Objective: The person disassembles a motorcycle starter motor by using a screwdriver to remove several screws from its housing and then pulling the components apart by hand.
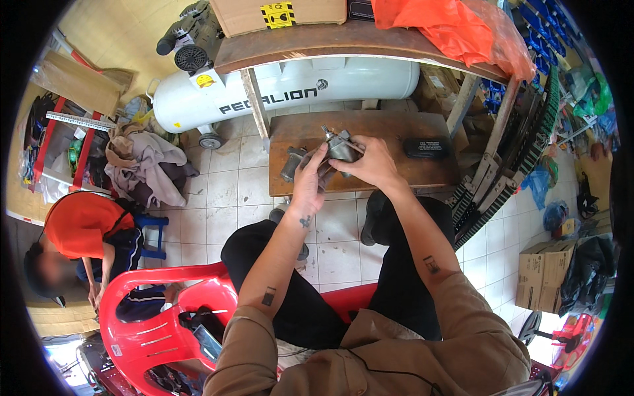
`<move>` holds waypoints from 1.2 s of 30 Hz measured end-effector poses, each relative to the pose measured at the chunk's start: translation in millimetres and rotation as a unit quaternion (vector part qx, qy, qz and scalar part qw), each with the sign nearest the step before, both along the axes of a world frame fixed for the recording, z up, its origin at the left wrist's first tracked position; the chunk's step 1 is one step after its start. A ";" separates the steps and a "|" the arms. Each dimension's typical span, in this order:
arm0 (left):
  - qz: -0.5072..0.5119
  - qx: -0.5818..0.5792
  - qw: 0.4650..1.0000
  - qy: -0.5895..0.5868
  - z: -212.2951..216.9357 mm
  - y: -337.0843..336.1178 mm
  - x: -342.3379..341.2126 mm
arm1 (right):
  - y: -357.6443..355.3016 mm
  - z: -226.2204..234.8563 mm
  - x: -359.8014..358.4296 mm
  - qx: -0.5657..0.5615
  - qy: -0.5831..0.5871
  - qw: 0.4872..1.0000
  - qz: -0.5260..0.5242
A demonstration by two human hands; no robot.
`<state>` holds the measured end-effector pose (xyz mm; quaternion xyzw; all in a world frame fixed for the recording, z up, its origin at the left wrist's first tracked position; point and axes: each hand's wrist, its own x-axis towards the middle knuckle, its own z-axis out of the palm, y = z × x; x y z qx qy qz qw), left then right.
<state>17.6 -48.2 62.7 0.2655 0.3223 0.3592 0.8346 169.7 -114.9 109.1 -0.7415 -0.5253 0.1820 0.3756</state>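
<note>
Over the low wooden bench [370, 129], both my hands grip a small grey metal motor-like part [340, 148] with a thin shaft pointing up and away. My left hand [310, 179] closes on its left side, thumb along the body. From the right, my right hand [371, 163] wraps its fingers over the top, close to a thin dark rod whose kind I cannot make out. Just left of my left hand, a second grey metal part [292, 164] lies on the bench. A flat black case [425, 148] rests toward the bench's right end.
Behind the bench stands a white air compressor tank [191, 99] under a brown shelf [297, 45]. Curved black slotted strips [505, 175] lean at the right. A red plastic chair [148, 333] is at the left, near a crouching person in orange [82, 221]. Cardboard boxes [543, 274] sit at the right.
</note>
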 end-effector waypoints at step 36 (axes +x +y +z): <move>0.058 0.132 0.989 0.024 -7.9 9.6 -5.8 | -3.0 -0.3 5.3 0.029 -0.005 0.991 0.129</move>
